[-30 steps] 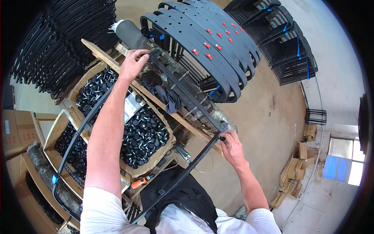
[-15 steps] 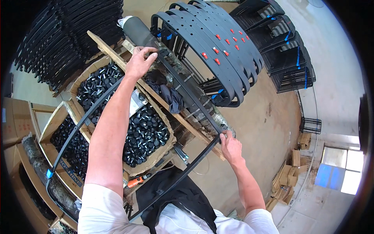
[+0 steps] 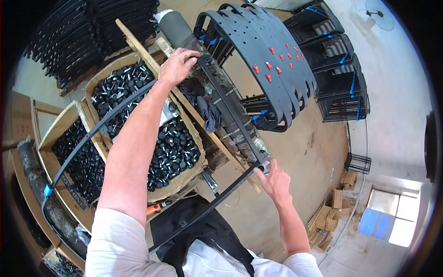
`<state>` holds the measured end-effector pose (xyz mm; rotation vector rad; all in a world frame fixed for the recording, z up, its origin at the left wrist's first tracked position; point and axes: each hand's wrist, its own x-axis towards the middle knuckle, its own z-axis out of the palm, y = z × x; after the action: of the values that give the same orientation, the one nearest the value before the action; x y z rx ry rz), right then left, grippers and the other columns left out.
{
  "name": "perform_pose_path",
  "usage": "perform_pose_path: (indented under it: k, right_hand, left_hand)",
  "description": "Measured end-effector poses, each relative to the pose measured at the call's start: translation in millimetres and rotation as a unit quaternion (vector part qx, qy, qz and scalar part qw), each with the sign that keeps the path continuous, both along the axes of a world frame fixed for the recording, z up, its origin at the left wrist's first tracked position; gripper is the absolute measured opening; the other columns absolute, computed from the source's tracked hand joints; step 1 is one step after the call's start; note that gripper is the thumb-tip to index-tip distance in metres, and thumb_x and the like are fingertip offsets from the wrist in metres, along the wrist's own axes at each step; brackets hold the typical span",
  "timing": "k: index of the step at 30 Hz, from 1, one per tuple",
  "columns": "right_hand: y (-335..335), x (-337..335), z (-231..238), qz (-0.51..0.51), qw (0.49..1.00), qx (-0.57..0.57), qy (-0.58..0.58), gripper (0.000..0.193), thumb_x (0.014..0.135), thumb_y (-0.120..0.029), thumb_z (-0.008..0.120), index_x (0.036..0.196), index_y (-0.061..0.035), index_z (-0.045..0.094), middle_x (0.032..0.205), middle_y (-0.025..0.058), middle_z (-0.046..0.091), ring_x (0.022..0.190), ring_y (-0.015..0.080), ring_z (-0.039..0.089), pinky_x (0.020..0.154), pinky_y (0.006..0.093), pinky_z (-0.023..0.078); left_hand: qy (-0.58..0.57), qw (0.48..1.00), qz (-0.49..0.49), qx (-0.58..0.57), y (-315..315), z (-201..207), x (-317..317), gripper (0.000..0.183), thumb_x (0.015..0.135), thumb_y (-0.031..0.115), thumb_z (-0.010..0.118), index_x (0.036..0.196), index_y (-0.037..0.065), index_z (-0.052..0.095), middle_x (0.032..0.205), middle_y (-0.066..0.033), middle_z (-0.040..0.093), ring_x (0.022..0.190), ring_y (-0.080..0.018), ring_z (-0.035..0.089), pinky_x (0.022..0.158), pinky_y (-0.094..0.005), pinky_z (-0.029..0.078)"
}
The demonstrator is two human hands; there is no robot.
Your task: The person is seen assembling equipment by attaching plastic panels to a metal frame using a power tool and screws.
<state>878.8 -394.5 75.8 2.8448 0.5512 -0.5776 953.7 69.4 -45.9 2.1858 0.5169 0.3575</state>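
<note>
A black metal frame (image 3: 230,107) of flat bars lies across a padded beam (image 3: 230,124), its side bars running back toward my body. My left hand (image 3: 177,68) is at the frame's far corner, thumb and fingers closed on the bar end. At the near right corner my right hand (image 3: 275,182) has its thumb and fingers closed around the joint of two bars. A small shiny spot shows by its fingertips; what it is I cannot make out. Under my left forearm stand cardboard boxes (image 3: 203,154) with many black round screw-in feet (image 3: 173,152).
A wooden plank (image 3: 221,147) runs beside the beam, with a dark cloth (image 3: 210,115). Curved black frames (image 3: 258,37) with red clips stand beyond. More frames are stacked at far left (image 3: 87,41) and right (image 3: 337,69). An orange-handled tool (image 3: 154,208) lies near my waist.
The view has shifted slightly. My right hand has turned at the corner, its thumb now lower beside the bar. My left hand stays on the far corner.
</note>
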Motion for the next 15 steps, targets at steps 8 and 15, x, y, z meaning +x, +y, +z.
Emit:
perform_pose_path:
  k: [8, 15]
  right_hand:
    - [-23, 1, -3, 0.059, 0.998, 0.004, -0.032, 0.043, 0.084, -0.039, 0.077, 0.110, -0.0046, 0.073, 0.093, 0.0174, 0.076, 0.088, 0.0374, 0.075, 0.079, 0.0471, 0.059]
    - [-34, 12, -14, 0.108, 0.986, -0.125, 0.030, 0.030, 0.087, -0.022, 0.067, 0.112, -0.0045, 0.070, 0.092, 0.0179, 0.076, 0.083, 0.0355, 0.076, 0.070, 0.0479, 0.060]
  left_hand:
    - [0.009, 1.000, 0.011, -0.022, -11, 2, 7, 0.032, 0.102, 0.039, 0.059, 0.130, 0.028, 0.069, 0.138, -0.0053, 0.064, 0.125, -0.0265, 0.063, 0.106, -0.0421, 0.050]
    - [-0.011, 0.996, 0.004, -0.084, -7, 2, 3, 0.032, 0.103, 0.033, 0.058, 0.133, 0.030, 0.068, 0.136, -0.0057, 0.066, 0.128, -0.0272, 0.062, 0.106, -0.0419, 0.050]
